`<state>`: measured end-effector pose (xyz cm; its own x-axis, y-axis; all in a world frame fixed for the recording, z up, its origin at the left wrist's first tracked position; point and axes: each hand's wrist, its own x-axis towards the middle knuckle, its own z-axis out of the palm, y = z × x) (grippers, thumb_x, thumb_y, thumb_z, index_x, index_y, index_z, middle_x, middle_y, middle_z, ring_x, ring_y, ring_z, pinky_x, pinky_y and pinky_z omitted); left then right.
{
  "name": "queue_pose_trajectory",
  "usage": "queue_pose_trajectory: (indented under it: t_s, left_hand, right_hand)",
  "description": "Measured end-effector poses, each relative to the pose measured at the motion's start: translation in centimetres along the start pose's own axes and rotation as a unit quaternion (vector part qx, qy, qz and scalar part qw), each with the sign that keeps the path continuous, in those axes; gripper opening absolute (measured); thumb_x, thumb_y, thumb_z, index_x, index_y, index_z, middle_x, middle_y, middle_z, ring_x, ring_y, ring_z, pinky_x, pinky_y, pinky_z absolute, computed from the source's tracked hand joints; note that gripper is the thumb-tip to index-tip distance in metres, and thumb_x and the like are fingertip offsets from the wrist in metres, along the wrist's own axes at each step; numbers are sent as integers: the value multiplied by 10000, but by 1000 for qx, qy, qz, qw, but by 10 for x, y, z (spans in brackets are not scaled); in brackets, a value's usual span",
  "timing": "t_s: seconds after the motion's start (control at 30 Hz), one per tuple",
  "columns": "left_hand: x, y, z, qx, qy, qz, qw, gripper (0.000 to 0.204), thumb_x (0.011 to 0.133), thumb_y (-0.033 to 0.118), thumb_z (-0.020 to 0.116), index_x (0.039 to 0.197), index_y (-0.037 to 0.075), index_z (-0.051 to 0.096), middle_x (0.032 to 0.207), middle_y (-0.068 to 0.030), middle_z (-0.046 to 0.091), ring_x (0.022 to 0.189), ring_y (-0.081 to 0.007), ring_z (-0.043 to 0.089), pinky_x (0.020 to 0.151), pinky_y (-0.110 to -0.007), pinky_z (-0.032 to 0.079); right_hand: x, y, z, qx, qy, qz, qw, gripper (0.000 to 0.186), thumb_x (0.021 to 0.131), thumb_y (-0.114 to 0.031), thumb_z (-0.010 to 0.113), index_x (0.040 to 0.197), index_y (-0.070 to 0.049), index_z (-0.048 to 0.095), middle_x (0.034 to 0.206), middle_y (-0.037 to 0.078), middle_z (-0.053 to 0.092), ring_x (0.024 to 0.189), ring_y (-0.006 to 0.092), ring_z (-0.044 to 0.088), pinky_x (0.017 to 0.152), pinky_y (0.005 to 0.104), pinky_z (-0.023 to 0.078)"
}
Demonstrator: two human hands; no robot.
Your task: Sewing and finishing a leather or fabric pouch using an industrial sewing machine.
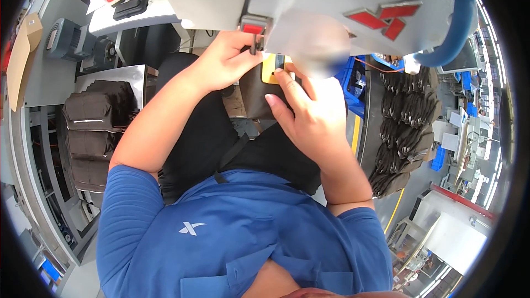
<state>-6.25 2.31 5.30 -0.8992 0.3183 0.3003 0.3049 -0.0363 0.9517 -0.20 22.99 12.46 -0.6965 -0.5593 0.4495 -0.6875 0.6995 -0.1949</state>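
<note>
Under the head of a large grey machine, both my hands work close together. My left hand curls beside a small metal post; thumb and forefinger come together there, and what they pinch is hidden. My right hand has its fingers stretched out, thumb apart, with fingertips on a small yellow plate. A dark brown piece of material hangs below the plate, above my lap. Part of the right hand's fingers is covered by a blurred rounded machine part.
Folded dark brown pieces are stacked on the left. More dark pieces lie bundled on the right, near a blue bin. A blue hose curves down the machine's right side. A white tabletop stands at the upper left.
</note>
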Motion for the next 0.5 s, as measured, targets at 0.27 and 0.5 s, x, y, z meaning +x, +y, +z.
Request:
queue_pose_trajectory:
  t_s: [0.27,0.5]
  left_hand:
    - [0,-1,-5,9,-33,-33,999,168,970,111,572,1020,-3,684,759,5,611,692,-60,512,619,-269,432]
    - [-3,2,-11,12,-72,-85,994,233,990,105,581,1199,45,664,1105,4,646,988,-114,545,881,-304,447]
  right_hand:
    - [-1,0,1,15,-4,4,1000,382,787,-206,794,1097,-9,690,1139,135,633,962,277,627,826,402,486]
    - [-1,-2,1,15,0,7,1000,371,788,-196,789,1095,-11,692,1142,138,630,957,279,629,825,399,482]
